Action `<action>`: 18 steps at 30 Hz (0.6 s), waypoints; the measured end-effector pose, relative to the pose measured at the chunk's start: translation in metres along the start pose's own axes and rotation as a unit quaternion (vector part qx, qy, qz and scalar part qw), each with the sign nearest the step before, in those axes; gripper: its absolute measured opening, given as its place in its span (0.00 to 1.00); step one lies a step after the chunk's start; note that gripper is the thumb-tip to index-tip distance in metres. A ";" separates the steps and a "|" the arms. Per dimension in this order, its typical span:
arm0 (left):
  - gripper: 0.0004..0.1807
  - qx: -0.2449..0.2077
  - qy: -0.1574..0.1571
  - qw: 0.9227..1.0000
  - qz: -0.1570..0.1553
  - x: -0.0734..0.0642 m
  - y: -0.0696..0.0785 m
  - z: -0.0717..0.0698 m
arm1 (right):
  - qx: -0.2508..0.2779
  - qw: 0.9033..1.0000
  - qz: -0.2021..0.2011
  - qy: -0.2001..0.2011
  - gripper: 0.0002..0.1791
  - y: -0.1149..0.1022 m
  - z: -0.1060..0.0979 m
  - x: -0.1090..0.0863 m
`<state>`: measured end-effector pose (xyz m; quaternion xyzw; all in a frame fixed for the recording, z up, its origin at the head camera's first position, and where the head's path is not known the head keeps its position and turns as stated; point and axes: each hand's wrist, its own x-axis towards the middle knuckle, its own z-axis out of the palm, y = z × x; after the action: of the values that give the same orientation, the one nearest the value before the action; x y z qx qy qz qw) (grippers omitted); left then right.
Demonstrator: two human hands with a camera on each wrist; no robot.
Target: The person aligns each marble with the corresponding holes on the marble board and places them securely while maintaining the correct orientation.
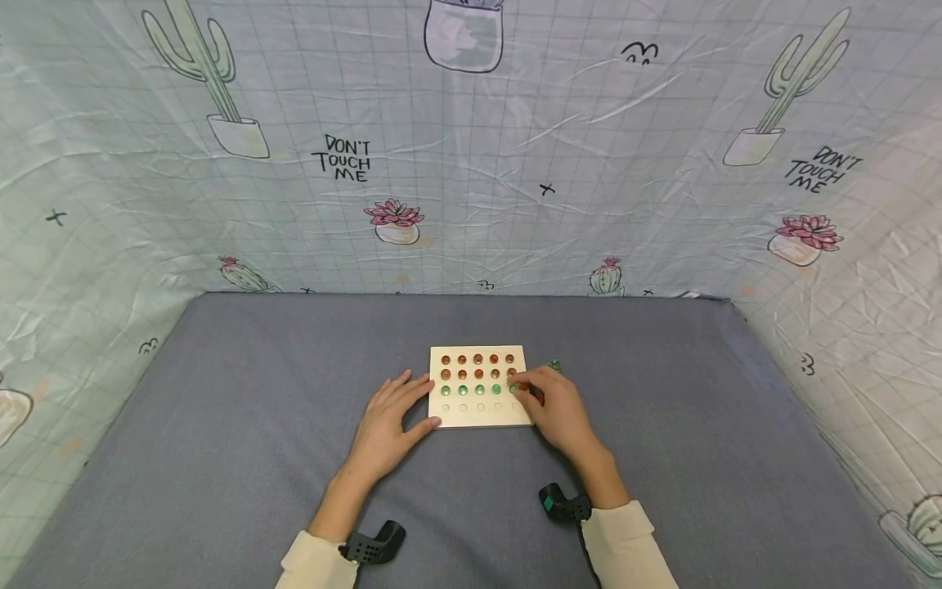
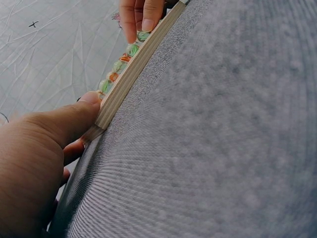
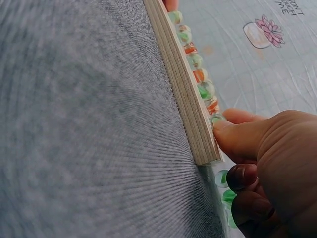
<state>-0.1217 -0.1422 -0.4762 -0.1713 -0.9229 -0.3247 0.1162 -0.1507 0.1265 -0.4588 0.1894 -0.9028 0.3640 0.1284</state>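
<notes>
A light wooden board with rows of round hollows lies flat on the grey cloth. Two far rows hold orange-red marbles; a nearer row holds green marbles. The nearest row's hollows show no marbles. At the right end of the green row, my right hand pinches a green marble between thumb and forefinger, against the board. My left hand rests at the board's left side, fingers extended, its thumb touching the near left corner.
Several loose green marbles lie right of the board, partly hidden behind my right hand. The grey cloth covers the table. A printed cactus curtain rises behind and at both sides. Each wrist wears a black camera band.
</notes>
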 end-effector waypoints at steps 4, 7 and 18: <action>0.31 0.000 0.000 1.000 -0.001 -0.001 0.000 0.001 | 0.005 1.000 0.000 0.001 0.12 0.001 -0.001 -0.001; 0.31 0.001 0.000 1.000 -0.002 -0.002 0.000 0.002 | 0.008 1.000 0.002 0.001 0.12 0.002 -0.002 -0.001; 0.31 0.001 0.007 1.000 -0.001 -0.005 0.002 0.004 | -0.010 1.000 0.019 0.016 0.11 0.007 -0.017 -0.002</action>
<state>-0.1171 -0.1390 -0.4795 -0.1682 -0.9225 -0.3251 0.1226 -0.1505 0.1434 -0.4518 0.1647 -0.9077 0.3605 0.1375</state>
